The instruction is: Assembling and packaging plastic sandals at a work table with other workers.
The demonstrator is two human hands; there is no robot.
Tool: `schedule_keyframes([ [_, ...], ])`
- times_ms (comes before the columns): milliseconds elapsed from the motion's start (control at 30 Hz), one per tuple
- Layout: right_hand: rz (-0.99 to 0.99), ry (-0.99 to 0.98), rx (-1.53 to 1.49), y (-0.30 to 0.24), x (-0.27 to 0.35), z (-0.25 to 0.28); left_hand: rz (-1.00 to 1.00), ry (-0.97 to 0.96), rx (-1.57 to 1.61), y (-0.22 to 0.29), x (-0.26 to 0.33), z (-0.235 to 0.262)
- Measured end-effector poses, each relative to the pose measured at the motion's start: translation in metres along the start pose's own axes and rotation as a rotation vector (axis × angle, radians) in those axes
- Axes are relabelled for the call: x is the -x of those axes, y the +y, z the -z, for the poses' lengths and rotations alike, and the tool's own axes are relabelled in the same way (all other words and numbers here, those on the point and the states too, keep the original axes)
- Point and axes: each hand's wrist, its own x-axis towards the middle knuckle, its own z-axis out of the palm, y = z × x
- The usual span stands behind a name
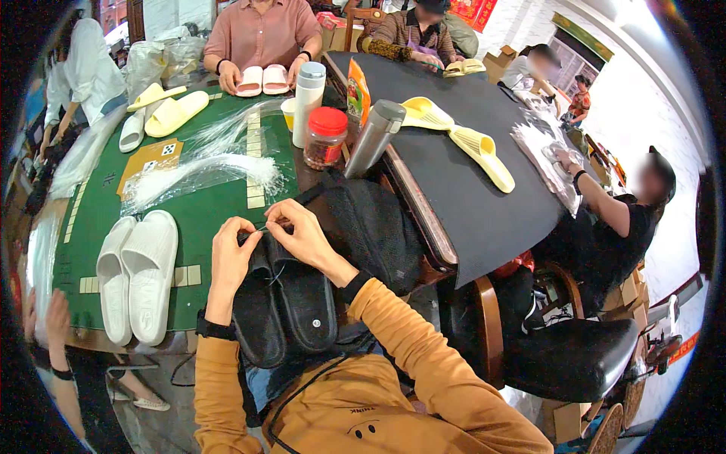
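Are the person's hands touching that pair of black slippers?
Touching: the head view shows both the left hand and right hand pinching the black slippers' top edge.

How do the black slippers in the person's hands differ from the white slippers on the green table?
The black slippers are held by the left hand and right hand above the lap; the white slippers lie untouched on the green table. The black pair is dark, the white pair pale. Both pairs lie side by side.

Hands: left hand (231, 253) and right hand (302, 234) pinch the top edge of a pair of black slippers (283, 310).
Beside: white slippers (136, 276) on green table (204, 204).
Behind: red-lidded jar (325, 136).
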Motion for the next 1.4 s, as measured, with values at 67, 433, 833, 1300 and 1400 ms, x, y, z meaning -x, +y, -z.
schedule_keyframes([
  [67, 0.022, 0.003, -0.03, 0.002, -0.001, 0.001, -0.016, 0.009, -0.011, 0.001, 0.0, -0.001],
  [433, 0.077, -0.098, 0.051, 0.005, -0.003, 0.005, -0.045, -0.041, -0.028, -0.002, -0.001, 0.0],
  [833, 0.054, -0.058, 0.072, 0.003, -0.002, 0.007, -0.015, -0.055, 0.009, 0.004, -0.001, 0.0],
  [1300, 0.106, 0.287, 0.391, 0.001, 0.0, 0.009, -0.08, 0.091, 0.002, 0.0, 0.002, -0.004],
  [1400, 0.11, 0.3, 0.408, 0.001, 0.0, 0.007, -0.071, 0.151, -0.01, 0.006, 0.004, 0.001],
])
